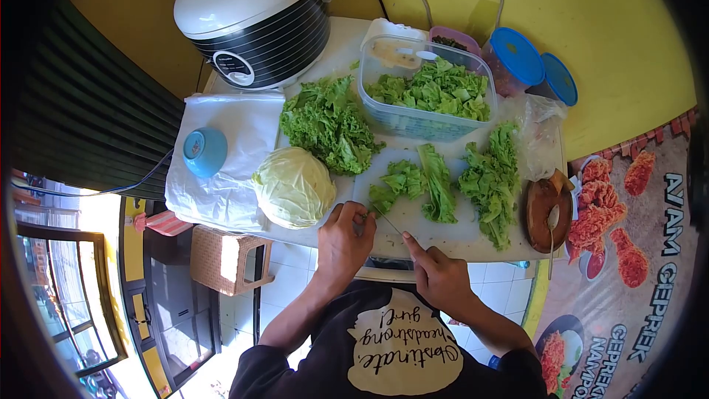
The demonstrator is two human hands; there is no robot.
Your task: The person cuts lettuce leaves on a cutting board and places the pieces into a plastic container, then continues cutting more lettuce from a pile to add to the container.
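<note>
Lettuce [439, 188] on board [410, 214], yellow wall [620, 81] beyond; right grip [443, 277] clasps knife [388, 221], left grip [346, 242] unclear.

Shirt [405, 343], bottom centre: "Obstinate, headstrong girl!", upside down
Banner [642, 251], right side: "AYAM GEPREK"; lower right, "GEPREK" and "NAMPO", partly cut off
Rice cooker panel [233, 69], upper left: lettering too small to read

Head view looks forward-down, table [346, 38] near (edges seemingly warped).
</note>
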